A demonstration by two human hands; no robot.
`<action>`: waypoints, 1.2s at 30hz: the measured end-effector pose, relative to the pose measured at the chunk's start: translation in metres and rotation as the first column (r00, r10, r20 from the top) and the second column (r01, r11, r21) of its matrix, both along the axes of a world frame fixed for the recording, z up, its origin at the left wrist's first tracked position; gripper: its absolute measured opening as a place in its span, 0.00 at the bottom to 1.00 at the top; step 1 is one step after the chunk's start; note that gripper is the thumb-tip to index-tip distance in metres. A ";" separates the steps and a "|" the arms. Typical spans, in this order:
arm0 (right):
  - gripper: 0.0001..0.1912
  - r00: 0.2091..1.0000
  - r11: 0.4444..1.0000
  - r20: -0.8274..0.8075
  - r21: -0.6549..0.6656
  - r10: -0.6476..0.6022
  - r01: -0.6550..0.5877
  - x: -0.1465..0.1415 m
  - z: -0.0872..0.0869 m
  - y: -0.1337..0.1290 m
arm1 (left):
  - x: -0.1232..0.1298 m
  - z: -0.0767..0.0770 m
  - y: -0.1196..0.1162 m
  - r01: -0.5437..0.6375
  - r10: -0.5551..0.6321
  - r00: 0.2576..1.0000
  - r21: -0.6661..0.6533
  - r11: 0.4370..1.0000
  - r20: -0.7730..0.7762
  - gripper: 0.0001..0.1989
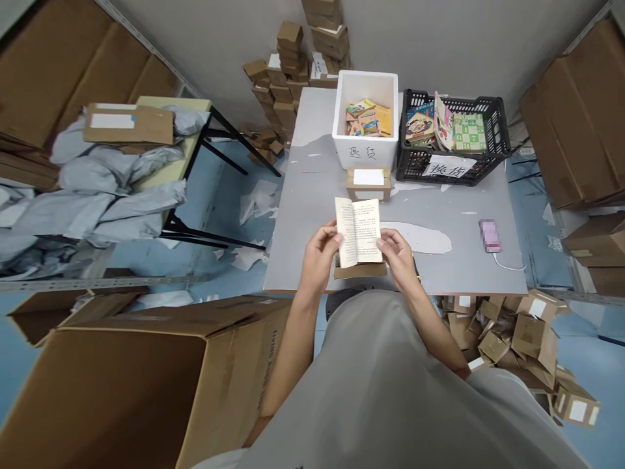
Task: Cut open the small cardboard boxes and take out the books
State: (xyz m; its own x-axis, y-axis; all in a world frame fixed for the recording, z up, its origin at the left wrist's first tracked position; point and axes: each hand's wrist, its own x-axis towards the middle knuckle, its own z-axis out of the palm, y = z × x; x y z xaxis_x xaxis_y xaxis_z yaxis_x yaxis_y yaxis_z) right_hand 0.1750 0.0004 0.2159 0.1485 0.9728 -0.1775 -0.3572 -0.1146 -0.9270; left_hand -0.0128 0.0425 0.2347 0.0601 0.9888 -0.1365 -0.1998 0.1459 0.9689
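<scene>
An open book [366, 228] with printed pages is held up over the grey table [303, 228]. My left hand [322, 251] grips its left edge between thumb and fingers. At the lower right edge of the book, my right hand [395, 253] is closed on the page side, thumb on top. Under the book lies a small cardboard box [359, 271], mostly hidden by the pages. Just beyond the book stands another small carton [368, 184] with white labels.
A white foam box [364, 154] and a black crate [413, 166], both holding books, stand at the table's back. A phone [490, 236] with a cable lies right. A large open carton [234, 378] is at lower left; grey parcels [92, 169] lie beyond.
</scene>
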 end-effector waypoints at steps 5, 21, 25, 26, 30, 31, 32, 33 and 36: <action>0.26 0.996 0.998 0.091 0.057 -0.011 0.006 -0.007 -0.007 0.001 | 0.013 -0.011 -0.003 -0.045 0.048 0.993 0.028 0.999 -0.110 0.20; 0.20 0.986 0.971 0.147 0.235 -0.075 0.039 0.008 0.052 -0.032 | -0.006 0.062 -0.020 0.025 -0.030 0.978 0.028 0.999 0.205 0.25; 0.20 0.989 0.970 0.132 0.242 -0.072 0.038 0.008 0.054 -0.032 | -0.007 0.060 -0.018 0.026 -0.031 0.976 0.025 0.999 0.217 0.24; 0.20 0.989 0.970 0.129 0.242 -0.071 0.038 0.008 0.055 -0.032 | -0.007 0.060 -0.017 0.028 -0.033 0.975 0.025 0.999 0.220 0.24; 0.20 0.992 0.970 0.109 0.241 -0.066 0.038 0.009 0.057 -0.032 | -0.006 0.058 -0.016 0.038 -0.043 0.973 0.027 0.999 0.226 0.22; 0.20 0.992 0.971 0.105 0.236 -0.066 0.039 0.009 0.057 -0.032 | -0.006 0.058 -0.016 0.040 -0.045 0.973 0.023 0.999 0.228 0.21; 0.20 0.993 0.972 0.101 0.231 -0.066 0.041 0.009 0.056 -0.031 | -0.005 0.057 -0.015 0.042 -0.045 0.972 0.017 0.999 0.232 0.21; 0.20 0.993 0.973 0.095 0.225 -0.067 0.045 0.009 0.055 -0.031 | -0.005 0.056 -0.014 0.044 -0.045 0.970 0.011 0.999 0.238 0.21; 0.20 0.995 0.979 0.057 0.193 -0.084 0.071 0.010 0.052 -0.028 | -0.005 0.052 -0.011 0.045 -0.043 0.965 -0.002 0.999 0.258 0.19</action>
State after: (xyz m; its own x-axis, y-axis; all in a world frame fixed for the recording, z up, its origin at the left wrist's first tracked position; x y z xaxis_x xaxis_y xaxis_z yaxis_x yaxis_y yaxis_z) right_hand 0.1853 -0.0273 0.2679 0.2299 0.9730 0.0221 -0.2971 0.0918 -0.9504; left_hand -0.0175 0.0318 0.2869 0.1381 0.9833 -0.1185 -0.4360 0.1678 0.8842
